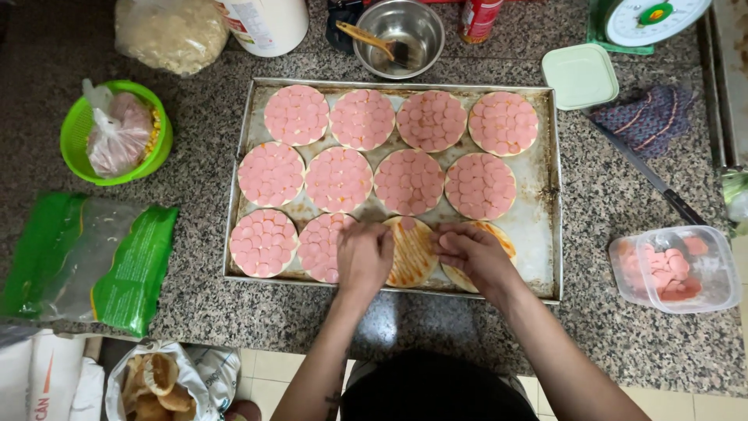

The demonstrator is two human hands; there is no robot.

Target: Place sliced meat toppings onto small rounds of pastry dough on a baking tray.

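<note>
Metal baking tray on a granite counter holds twelve round bases in three rows of four. Ten are fully covered with pink sausage slices; two in the front row are sauced only. Left hand rests on the third front-row base, fingers curled narrow, pinching a slice at its top edge. Right hand lies over the fourth base, fingers bunched around a few slices. One clear tub of slices at right. One steel bowl with brush, one green colander.
</note>
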